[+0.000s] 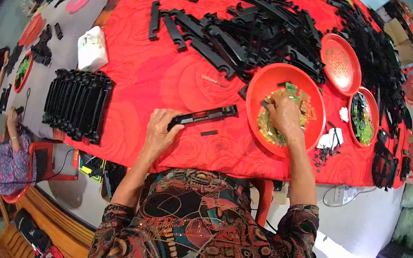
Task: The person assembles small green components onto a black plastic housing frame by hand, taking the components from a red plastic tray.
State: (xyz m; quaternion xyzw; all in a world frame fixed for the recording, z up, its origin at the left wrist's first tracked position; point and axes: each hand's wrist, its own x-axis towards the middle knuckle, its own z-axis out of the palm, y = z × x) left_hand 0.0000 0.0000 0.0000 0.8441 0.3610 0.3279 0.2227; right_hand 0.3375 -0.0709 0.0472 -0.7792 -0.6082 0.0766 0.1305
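Observation:
My left hand (161, 127) is closed round one end of a long black plastic part (207, 114), which points away to the right just above the red cloth. To the right, my right hand (285, 112) reaches into a round red bowl (259, 78), its fingers bent down among small green, yellow and orange pieces (304, 107). The fingertips are close together there; what they pinch, if anything, I cannot make out. A small black strip (209, 133) lies on the cloth under the long part.
A heap of black plastic parts (228, 47) spreads across the far side. Stacked black parts (78, 103) stand at left beside a white tissue pack (92, 49). Another red tray (340, 63) and a bowl of green pieces (362, 119) lie at right. Co-workers sit at left.

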